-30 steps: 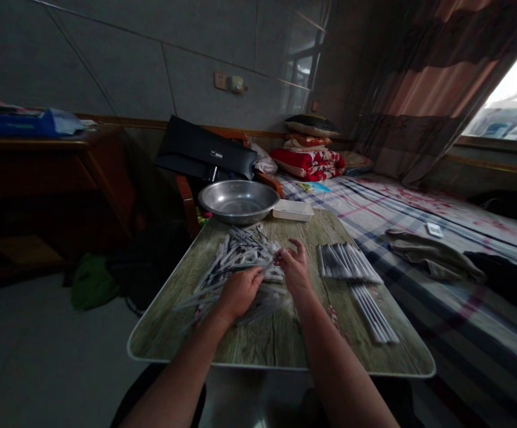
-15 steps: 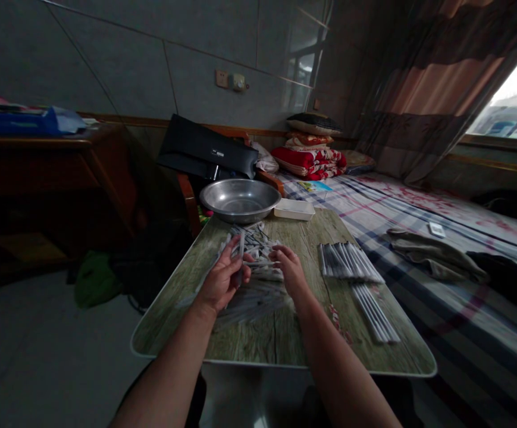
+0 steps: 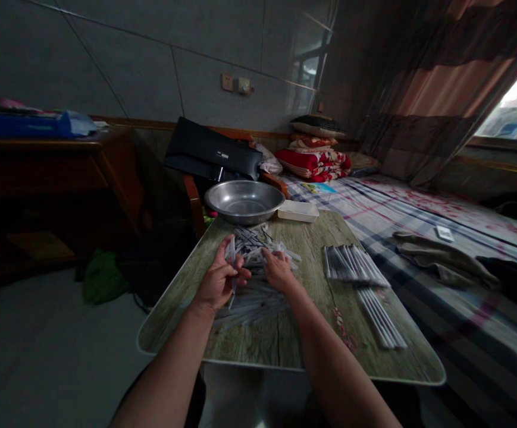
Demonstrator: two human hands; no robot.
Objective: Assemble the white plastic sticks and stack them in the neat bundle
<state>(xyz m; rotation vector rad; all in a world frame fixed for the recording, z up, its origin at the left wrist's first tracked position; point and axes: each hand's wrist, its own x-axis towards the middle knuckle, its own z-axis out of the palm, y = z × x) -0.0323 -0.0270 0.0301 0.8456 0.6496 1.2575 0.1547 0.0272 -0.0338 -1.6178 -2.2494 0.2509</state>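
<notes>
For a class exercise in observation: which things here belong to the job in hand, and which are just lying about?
Job in hand: left hand, right hand, loose rods, lined-up rods, table.

Lying about: steel basin, white box, folded bedding, black case.

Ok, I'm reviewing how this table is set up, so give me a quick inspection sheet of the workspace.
Surface: wood-print tabletop with a pale rim.
Job's things: loose pile of thin plastic sticks; neat rows of sticks lie to its right.
Clutter: steel basin and white tray at the table's far edge.
Hands: left hand pinches a few sticks upright; right hand rests open on the pile.
Cables: thin dark cable on the floor left of the table, partly in shadow.
Surroundings: checked bed, stacked bedding, flat black case, wall socket, curtain.
</notes>
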